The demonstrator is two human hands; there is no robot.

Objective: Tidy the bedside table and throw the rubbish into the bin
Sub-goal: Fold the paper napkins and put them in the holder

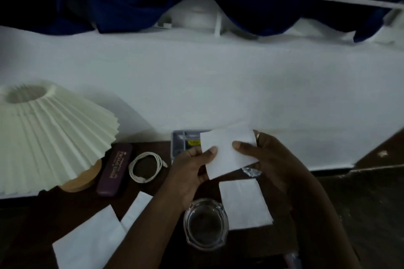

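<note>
Both hands grasp one white sheet (pixel 229 155) in the air above the far edge of the table (pixel 43 214). The left hand (pixel 190 172) pinches its left edge with the thumb on top. The right hand (pixel 271 159) pinches it nearer the middle, with the fingers behind. The sheet is tilted, and its lower edge rises towards the right.

A second sheet (pixel 244 203) lies flat on the table directly below the held one, just right of the glass (pixel 205 225). Its long axis runs near to far. The right hand is the nearer one. A foil scrap (pixel 251 172) lies just beyond it. Two more sheets (pixel 91 240) lie at the near left, closer to the left arm. The bin is not in view, so its direction from the grip cannot be stated.

Writing: the purple case (pixel 114 168) carries gold lettering along its length, too blurred to read. The grey box (pixel 181 142) bears a yellow label (pixel 194 142), also illegible.
</note>
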